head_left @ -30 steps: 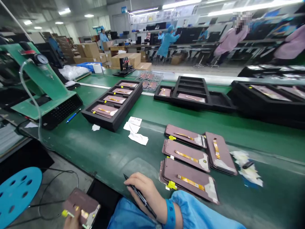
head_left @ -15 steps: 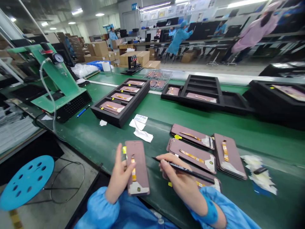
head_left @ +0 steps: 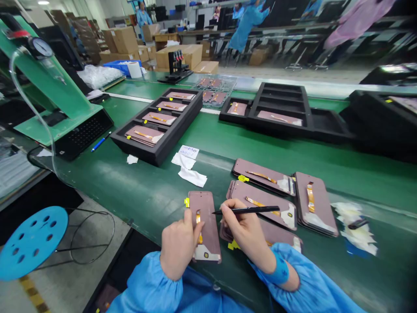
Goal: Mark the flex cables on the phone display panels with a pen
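Note:
A pinkish phone screen (head_left: 208, 230) with an orange flex cable and a yellow tab lies lengthwise before me on the green table. My left hand (head_left: 180, 243) is closed on its left edge, the thumb over the panel near the cable. A black pen (head_left: 254, 210) is pinched in my right hand (head_left: 244, 230), its tip over the right side of that screen. Beneath and beyond my right hand lie stacked phone screens (head_left: 239, 193) with yellow tabs. Another stack (head_left: 316, 204) stands to their right.
Black foam trays (head_left: 163, 152) with similar screens stand at the back left, and more trays (head_left: 283, 102) at the back right. White paper slips (head_left: 192, 177) lie ahead, a blue pen (head_left: 100, 142) near the green press (head_left: 55, 100). A pen cap (head_left: 357, 224) rests on crumpled stickers at right.
My left hand and the phone screen have shifted right, closer to the pen tip. The left index finger, raised before, is now down by the screen's edge. The view has tilted down.

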Action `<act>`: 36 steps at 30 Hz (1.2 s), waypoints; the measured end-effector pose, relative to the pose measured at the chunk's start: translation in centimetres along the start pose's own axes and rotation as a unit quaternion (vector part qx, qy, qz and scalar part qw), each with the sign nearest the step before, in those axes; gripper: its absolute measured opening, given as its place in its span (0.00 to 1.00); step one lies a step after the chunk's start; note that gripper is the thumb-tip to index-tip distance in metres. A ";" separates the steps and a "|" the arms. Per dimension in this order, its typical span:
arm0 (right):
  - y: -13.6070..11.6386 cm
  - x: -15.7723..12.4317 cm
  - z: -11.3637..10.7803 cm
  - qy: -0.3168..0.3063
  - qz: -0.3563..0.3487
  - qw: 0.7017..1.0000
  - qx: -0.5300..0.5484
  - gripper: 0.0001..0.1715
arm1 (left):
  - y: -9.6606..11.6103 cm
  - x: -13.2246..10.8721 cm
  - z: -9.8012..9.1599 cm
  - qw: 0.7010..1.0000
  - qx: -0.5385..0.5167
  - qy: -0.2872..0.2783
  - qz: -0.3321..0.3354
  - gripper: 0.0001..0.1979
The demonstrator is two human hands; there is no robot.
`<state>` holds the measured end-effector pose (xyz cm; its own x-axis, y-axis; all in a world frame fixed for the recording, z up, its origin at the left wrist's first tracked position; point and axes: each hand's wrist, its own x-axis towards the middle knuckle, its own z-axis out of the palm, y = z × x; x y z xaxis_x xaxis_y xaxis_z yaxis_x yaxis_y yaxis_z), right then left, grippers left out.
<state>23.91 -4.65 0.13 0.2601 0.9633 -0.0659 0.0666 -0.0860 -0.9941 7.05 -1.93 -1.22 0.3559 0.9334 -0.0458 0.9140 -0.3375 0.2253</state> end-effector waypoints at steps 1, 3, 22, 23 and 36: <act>0.2 0.0 0.0 -0.003 0.006 1.000 -0.003 0.19 | -0.2 0.0 -0.1 1.000 0.014 0.007 0.015 0.18; 0.5 0.1 0.1 -0.008 0.006 1.000 -0.019 0.18 | -0.7 0.1 -0.4 0.996 0.006 0.044 0.075 0.17; 1.0 1.5 2.0 -0.009 -0.151 0.957 -0.247 0.08 | -2.2 2.7 1.0 0.970 -0.156 0.082 0.167 0.11; 1.2 1.5 2.0 -0.014 -0.154 0.957 -0.246 0.07 | -2.3 2.7 1.0 0.969 -0.160 0.081 0.168 0.11; 1.5 1.5 1.9 -0.023 -0.169 0.950 -0.261 0.07 | -2.2 2.8 0.9 0.968 -0.171 0.074 0.165 0.11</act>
<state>22.60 -2.84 -1.62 0.0971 0.9675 0.2333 0.6112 0.1270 -0.7812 6.21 1.33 -2.75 0.5623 0.7975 0.2186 0.6279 -0.5838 0.5148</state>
